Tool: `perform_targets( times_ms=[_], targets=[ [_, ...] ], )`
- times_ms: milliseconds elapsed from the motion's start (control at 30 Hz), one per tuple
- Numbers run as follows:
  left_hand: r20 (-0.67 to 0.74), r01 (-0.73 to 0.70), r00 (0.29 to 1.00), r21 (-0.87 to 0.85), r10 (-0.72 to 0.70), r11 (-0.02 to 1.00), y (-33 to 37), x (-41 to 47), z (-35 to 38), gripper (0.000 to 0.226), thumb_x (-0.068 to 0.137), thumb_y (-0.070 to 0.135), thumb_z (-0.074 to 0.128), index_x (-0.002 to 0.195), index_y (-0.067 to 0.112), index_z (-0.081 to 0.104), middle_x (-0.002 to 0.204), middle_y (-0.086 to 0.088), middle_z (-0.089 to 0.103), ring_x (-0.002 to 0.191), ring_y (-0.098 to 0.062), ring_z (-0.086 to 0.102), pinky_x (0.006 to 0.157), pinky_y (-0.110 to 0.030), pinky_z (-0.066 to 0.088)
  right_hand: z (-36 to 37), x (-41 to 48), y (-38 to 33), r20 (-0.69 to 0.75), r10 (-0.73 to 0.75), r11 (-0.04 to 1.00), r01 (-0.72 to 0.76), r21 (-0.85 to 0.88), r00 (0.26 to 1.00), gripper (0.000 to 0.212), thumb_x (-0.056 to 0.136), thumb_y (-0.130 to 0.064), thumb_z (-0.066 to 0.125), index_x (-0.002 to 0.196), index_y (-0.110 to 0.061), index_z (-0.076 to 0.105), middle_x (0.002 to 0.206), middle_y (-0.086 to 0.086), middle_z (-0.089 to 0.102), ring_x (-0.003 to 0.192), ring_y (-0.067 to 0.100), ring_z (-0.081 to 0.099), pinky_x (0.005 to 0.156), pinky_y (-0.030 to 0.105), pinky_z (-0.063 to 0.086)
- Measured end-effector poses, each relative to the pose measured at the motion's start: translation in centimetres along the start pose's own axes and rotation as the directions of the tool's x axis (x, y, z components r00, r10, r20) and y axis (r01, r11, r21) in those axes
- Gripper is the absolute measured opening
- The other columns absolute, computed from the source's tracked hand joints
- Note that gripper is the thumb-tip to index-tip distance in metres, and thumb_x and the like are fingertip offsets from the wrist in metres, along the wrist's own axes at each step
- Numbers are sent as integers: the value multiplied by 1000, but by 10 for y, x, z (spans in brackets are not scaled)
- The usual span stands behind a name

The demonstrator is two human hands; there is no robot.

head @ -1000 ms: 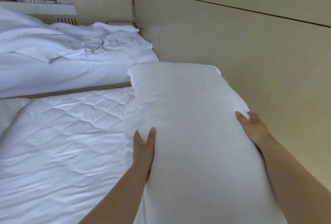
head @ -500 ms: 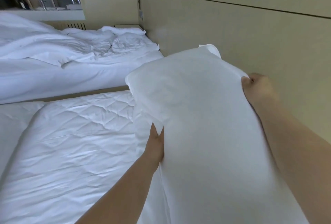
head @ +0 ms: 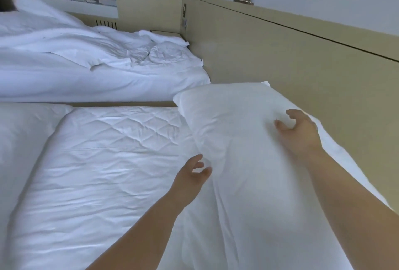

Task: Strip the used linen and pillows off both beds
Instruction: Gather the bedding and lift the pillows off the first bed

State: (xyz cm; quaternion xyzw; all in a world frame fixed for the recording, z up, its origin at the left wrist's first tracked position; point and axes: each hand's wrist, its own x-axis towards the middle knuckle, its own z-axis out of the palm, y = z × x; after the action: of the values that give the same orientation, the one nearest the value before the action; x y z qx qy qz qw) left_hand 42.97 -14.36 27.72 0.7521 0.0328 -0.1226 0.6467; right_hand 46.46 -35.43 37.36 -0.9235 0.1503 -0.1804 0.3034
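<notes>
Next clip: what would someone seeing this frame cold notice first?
A big white pillow fills the lower right, lying along the beige headboard panel. Both hands are on it with fingers spread open, the left hand at its left edge and the right hand on top. Behind, the far bed is heaped with rumpled white linen.

Plain white pillow (head: 233,140); white mattress pad (head: 103,161) with diamond quilting at nine o'clock; crumpled white linen (head: 97,54) at eleven; beige headboard panel (head: 280,64).

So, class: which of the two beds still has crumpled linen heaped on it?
The far bed, by the window; the near bed shows only a smooth quilted cover.
</notes>
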Motion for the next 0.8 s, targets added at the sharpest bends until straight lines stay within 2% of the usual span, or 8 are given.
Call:
perform_targets(
  times_ms=[133,200,300,400,500,567,667,800],
  targets=[
    [-171,-50,984,-53,40,997,-32,-49,-98,15,89,9,57,99,20,61,92,9,57,67,6,56,56,2,38,47,-62,-85,56,-107,943,83,323,993,28,92,-15,53,118,-8,56,108,0,56,96,12,47,72,2,36],
    [-249,-71,967,-56,55,996,-47,-72,-159,23,88,3,56,81,25,61,84,10,59,64,10,57,60,2,40,78,-95,-130,87,-156,922,113,369,984,22,91,-10,54,111,-5,61,100,-1,56,90,14,49,61,-5,34],
    [-374,-93,924,-17,80,996,-79,-101,-256,35,85,-4,57,69,28,59,76,10,61,64,5,59,62,1,40,144,-143,-200,180,-194,898,101,428,964,17,89,-6,53,103,-5,63,98,5,59,88,18,52,65,0,38],
    [-506,-34,861,33,46,999,-117,-132,-367,39,85,-1,58,65,32,59,68,19,62,62,5,60,60,2,39,233,-197,-275,326,-174,848,-27,530,929,14,90,-8,51,86,-17,61,97,7,60,90,20,54,82,23,45],
    [-677,76,736,80,-2,994,-167,-168,-473,32,86,4,58,71,33,59,78,11,65,79,-7,63,66,-8,41,328,-266,-345,488,-186,834,-126,537,853,17,91,-12,53,107,-12,59,92,5,58,89,21,53,74,23,43],
    [-757,185,649,57,-78,981,-199,-187,-529,17,88,12,57,92,27,63,100,3,64,103,-17,59,79,-22,40,386,-309,-375,592,-203,894,-99,437,780,35,90,-16,57,124,-7,52,107,10,57,99,23,54,75,21,44],
    [-752,381,633,100,-181,919,-238,-190,-590,44,89,25,57,131,16,48,137,-1,47,128,-19,43,98,-32,37,452,-353,-392,714,-148,952,-96,289,684,57,89,-26,59,139,-12,37,142,12,41,131,23,39,102,28,34],
    [-733,613,598,157,-325,774,-281,-167,-648,83,83,52,56,147,17,17,152,-2,24,136,-24,32,111,-42,25,497,-359,-389,753,3,987,-123,104,658,74,88,-33,59,147,-14,18,152,8,26,139,25,28,112,35,28]
  ],
)
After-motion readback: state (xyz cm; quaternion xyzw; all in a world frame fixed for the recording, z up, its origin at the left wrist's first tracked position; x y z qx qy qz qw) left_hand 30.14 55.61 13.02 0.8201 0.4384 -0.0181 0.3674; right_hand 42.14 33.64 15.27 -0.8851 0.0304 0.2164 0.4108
